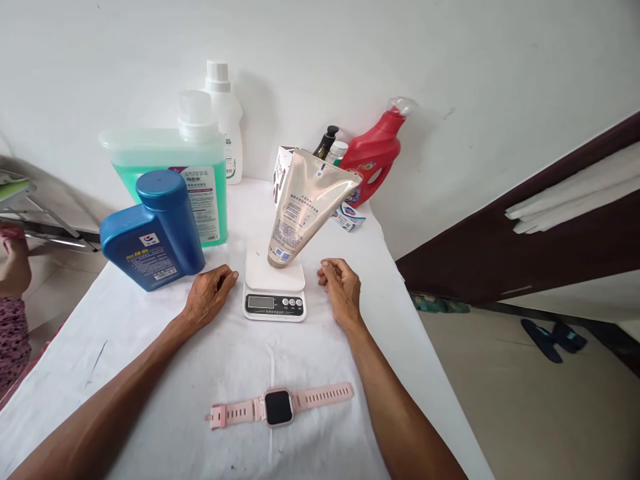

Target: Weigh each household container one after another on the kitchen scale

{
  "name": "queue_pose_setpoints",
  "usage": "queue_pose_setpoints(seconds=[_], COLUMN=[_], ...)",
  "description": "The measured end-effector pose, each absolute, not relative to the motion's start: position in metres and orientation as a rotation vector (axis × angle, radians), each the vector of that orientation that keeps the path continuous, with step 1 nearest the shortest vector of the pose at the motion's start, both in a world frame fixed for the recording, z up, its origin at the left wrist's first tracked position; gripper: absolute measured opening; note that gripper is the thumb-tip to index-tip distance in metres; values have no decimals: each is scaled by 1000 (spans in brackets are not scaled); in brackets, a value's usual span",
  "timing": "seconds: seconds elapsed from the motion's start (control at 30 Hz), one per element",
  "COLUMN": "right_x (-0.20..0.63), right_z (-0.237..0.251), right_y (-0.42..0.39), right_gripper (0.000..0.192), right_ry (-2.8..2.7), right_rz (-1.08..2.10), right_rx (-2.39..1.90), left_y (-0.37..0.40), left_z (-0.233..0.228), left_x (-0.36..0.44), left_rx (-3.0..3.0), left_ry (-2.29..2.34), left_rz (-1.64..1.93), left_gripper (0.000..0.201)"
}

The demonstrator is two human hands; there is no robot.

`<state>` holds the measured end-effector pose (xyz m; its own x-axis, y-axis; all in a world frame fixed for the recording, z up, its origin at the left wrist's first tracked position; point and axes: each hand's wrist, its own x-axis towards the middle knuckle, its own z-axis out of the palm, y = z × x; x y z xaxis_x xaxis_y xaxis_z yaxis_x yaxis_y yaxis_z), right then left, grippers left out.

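- The scale (274, 293) display is too small to read
- Print on the standing tube (303, 207) is illegible
- The tube hides the carton (281, 170) and the dark pump bottle (326, 141) at the table's far edge
- A person (13, 300) is cut off by the left picture edge
- Both forearms run out at the bottom edge

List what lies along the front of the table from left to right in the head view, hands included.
Blue plastic bottle → left hand → white kitchen scale bearing an upside-down beige tube → right hand.
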<state>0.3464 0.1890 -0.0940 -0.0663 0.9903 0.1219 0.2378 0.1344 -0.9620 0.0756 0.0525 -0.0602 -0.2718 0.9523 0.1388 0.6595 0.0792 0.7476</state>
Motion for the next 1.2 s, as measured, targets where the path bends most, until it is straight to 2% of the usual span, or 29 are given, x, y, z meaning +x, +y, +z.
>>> queue_pose_setpoints(seconds=[0.47,0.63,0.87,1.03,1.2], right_x=[345,345,305,271,264], right_z=[-93,-82,-24,-7,-10], right_y=[187,183,172,172,172], right_gripper=[31,41,62,44,40], right_ry=[-1521,-1480,-1741,-1897,-1828], right_rz=[1013,1084,1021,838,826], right_rx=[-1269,-1240,-1067,-1257,-1255], left_y=[52,53,53,53,53], left_z=[-59,-61,-60,-60,-62], left_x=[75,75,74,73,72], left_rx=[1584,1581,1574,1581,1594], left_ry=[1974,1984,1962,1948,1938], left_rz=[1003,1008,1020,1035,1051], left_gripper=[40,40,42,43,45])
